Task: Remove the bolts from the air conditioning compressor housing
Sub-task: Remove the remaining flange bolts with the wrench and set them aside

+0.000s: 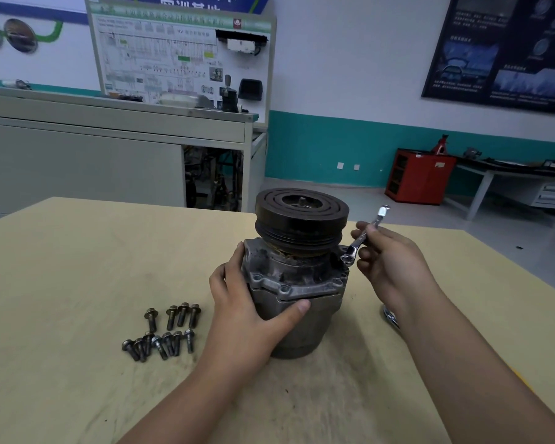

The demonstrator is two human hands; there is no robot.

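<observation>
Left hand (244, 307) curls its grip around the compressor (297, 277); right hand (388, 264) pinches the wrench (362, 237).

Diagram board (180, 56) — "HV" legible; other print blurred.

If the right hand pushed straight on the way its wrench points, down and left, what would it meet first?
The compressor: the wrench in the right hand has its ring end at the compressor's upper right corner, seemingly touching it, though depth is unclear.
</observation>
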